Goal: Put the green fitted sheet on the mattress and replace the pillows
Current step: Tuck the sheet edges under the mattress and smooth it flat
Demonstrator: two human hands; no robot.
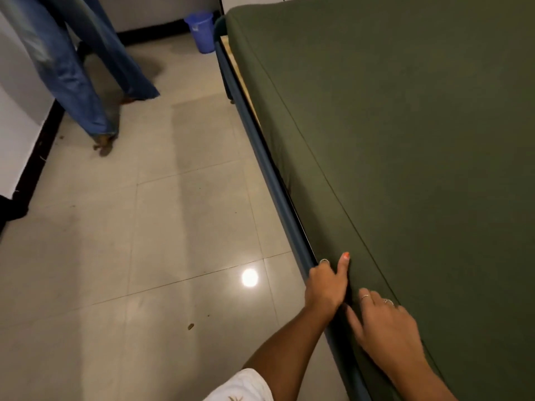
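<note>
Tiled floor (pixel 162 227) left, green fitted sheet (pixel 405 140) covering the mattress right. Left hand (pixel 325 285) curled at the sheet's near side edge by the blue frame (pixel 269 169) — grip unclear. Right hand (pixel 388 325) flat on sheet, fingers spread.

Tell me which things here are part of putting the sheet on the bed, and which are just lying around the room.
Part of the job:
green fitted sheet, stretched over the mattress
blue bed frame along the mattress side
left hand, at the sheet's edge by the frame
right hand, resting on the sheet's side

Just around:
blue bucket on the floor
another person's legs in jeans
tiled floor
</note>
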